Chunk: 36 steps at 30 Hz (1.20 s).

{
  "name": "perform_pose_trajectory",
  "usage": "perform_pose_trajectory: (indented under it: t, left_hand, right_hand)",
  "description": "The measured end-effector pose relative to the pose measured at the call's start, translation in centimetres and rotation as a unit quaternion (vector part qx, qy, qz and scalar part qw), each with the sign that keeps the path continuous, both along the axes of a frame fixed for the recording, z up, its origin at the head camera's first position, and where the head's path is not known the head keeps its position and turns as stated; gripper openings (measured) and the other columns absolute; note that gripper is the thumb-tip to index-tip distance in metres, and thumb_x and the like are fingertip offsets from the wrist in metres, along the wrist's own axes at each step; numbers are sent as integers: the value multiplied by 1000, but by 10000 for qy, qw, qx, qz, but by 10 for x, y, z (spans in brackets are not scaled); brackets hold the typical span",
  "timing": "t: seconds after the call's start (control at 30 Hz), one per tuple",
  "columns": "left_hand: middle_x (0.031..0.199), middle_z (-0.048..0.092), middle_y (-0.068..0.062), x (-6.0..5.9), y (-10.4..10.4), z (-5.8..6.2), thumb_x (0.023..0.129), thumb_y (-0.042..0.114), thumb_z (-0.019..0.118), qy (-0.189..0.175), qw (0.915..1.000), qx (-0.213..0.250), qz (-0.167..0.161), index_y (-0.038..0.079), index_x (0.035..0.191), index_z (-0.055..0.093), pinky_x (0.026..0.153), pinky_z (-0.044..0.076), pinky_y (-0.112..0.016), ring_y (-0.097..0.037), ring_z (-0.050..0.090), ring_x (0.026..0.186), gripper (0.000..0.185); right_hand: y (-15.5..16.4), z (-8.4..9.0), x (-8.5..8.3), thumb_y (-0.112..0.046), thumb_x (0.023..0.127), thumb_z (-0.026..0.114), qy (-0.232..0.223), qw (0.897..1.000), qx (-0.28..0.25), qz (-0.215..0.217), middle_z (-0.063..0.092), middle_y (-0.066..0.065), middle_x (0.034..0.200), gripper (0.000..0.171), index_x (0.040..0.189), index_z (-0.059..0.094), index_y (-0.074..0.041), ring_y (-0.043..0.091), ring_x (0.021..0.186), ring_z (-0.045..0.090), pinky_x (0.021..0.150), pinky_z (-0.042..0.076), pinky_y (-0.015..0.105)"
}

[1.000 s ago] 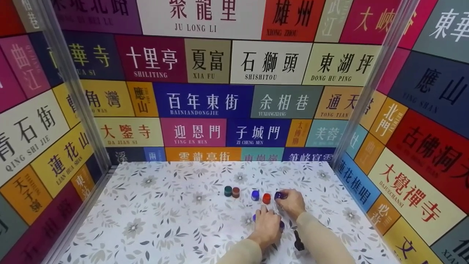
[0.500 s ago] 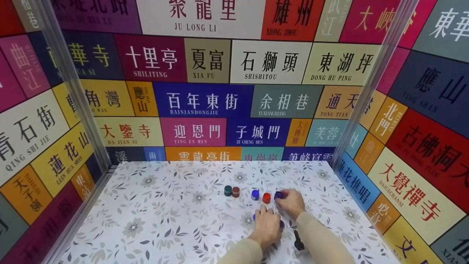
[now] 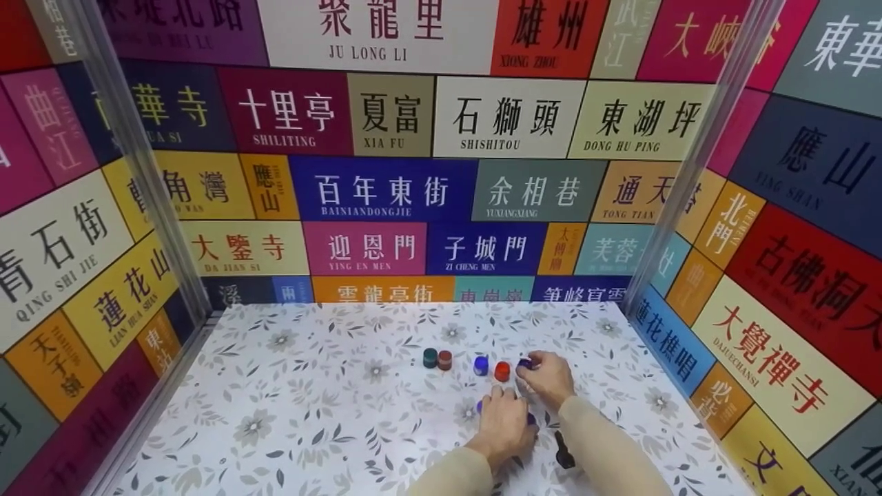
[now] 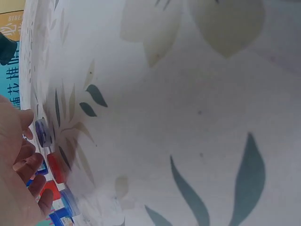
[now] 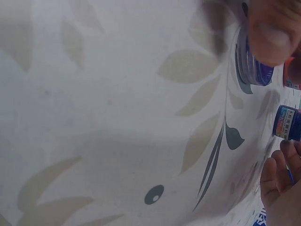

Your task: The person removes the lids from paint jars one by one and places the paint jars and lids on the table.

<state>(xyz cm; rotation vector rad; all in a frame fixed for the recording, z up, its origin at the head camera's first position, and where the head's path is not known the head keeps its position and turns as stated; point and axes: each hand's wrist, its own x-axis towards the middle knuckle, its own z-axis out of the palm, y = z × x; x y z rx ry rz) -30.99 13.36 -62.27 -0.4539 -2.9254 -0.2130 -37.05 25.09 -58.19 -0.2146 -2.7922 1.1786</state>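
Several small paint pots stand in a row on the floral tablecloth: a dark green pot, a brown-red pot, a blue pot and a red pot. My right hand pinches a purple pot at the row's right end; in the right wrist view its thumb lies over that purple pot. My left hand lies just in front, fingers curled over a blue-purple pot that it mostly hides. The left wrist view shows the left hand's fingers next to the pots.
A black slim object lies on the cloth between my forearms. Colourful sign-covered walls close the table in at the back, left and right. The cloth's left half holds nothing.
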Motion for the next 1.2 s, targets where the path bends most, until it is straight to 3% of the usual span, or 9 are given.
perform_pose_trajectory:
  t: [0.17,0.33,0.57,0.87,1.03,1.2]
  left_hand:
    - [115,75,0,3,-6,10,91,57,85,78,9997,138,-183,22,117,84,92,60,-38,-21,67,110,44]
    - [118,74,0,6,-17,23,95,50,84,-246,9978,489,-365,21,121,81,94,63,-38,-20,69,109,39]
    - [118,72,2,8,-32,31,98,45,83,-740,9928,840,-419,21,132,78,98,62,-34,-17,70,110,42]
    - [111,75,-1,4,-54,34,97,41,84,-479,9958,677,-385,20,116,80,91,64,-37,-21,73,101,29]
    - [117,76,-2,0,-67,37,96,38,85,-685,9939,807,-319,19,127,79,99,64,-36,-21,74,107,37]
    - [110,76,-3,-3,-82,34,97,35,83,-574,9943,844,-302,15,121,79,93,64,-38,-22,73,99,32]
  right_hand:
    - [12,-18,-22,-27,98,81,389,9987,301,94,78,25,134,55,142,72,4,39,119,75,110,59,54]
    - [19,-28,-39,-27,94,85,860,9947,504,254,82,22,125,49,132,78,3,38,111,77,104,60,57]
    - [18,-19,-38,-27,95,84,905,9937,459,481,81,22,128,46,130,79,1,40,119,75,110,58,58]
    - [6,-14,-35,-22,92,87,1149,9898,395,748,83,23,124,43,128,79,2,41,116,78,108,61,58]
    - [-3,-10,-34,-24,92,87,1121,9896,358,830,82,21,126,45,130,79,-1,40,118,77,108,61,57]
    - [-13,-7,-32,-24,92,88,1125,9892,190,922,84,19,124,45,130,79,-2,38,117,78,108,61,56]
